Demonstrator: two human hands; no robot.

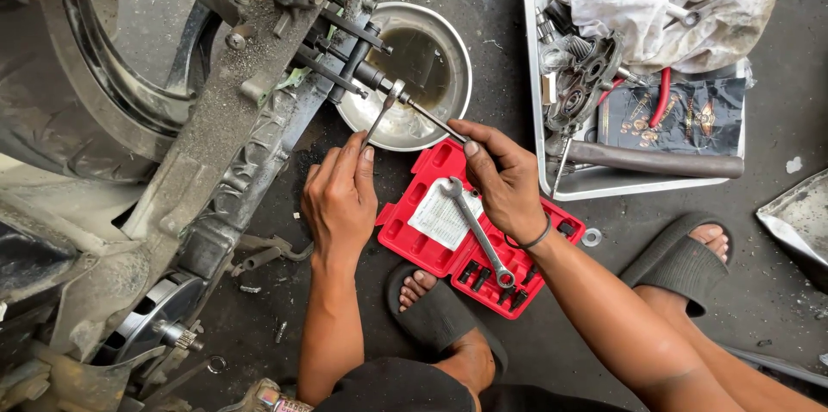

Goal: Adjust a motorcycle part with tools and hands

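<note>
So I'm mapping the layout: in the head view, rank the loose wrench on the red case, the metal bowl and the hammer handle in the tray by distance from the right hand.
1. Loose wrench, just below the right hand.
2. Metal bowl, above-left.
3. Hammer handle, off to the right in the tray.

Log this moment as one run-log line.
left hand: holds wrench on puller bolt | right hand: holds second tool | below: metal bowl, red tool case
</note>
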